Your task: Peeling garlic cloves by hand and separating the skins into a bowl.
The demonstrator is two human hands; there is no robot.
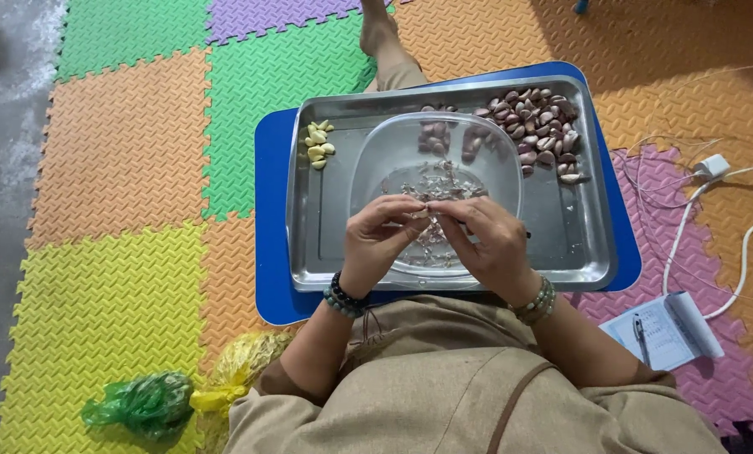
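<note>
Both hands pinch one garlic clove (421, 213) between fingertips: left hand (378, 240) closed on its left end, right hand (487, 244) on its right end, clove mostly hidden so I can't tell how much skin is off. The grip sits directly over the clear plastic bowl (502, 160), which holds a thin scatter of papery skins (435, 181) just beyond the fingers. Well to the left of the grip and further away, a small cluster of peeled cloves (317, 145), only a handful, on the steel tray (326, 244). To the right and away from the grip, a much larger heap of unpeeled purple cloves (538, 126) in the tray's far corner, some showing through the bowl wall. Judgement: early stage, a few done and most of the pile left. Tray rests on a blue board (267, 210) over foam floor mats (124, 151).
</note>
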